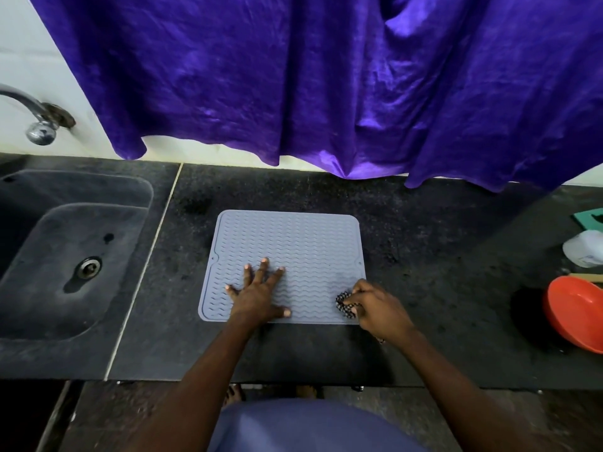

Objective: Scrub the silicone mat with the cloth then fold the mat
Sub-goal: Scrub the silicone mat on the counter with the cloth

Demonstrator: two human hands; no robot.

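Observation:
A grey silicone mat (293,243) with wavy ridges lies flat on the black stone counter (440,239). My left hand (259,293) presses on the mat's near left part with fingers spread straight. My right hand (375,305) grips a bunched black-and-white checked cloth (344,305) at the mat's near right corner. Most of the cloth is hidden inside my fist.
A dark sink (71,252) with a drain sits at the left under a metal tap (36,115). A purple curtain (326,76) hangs over the back wall. At the right edge stand an orange bowl (574,313), a white bottle (584,252) and a green item (590,218).

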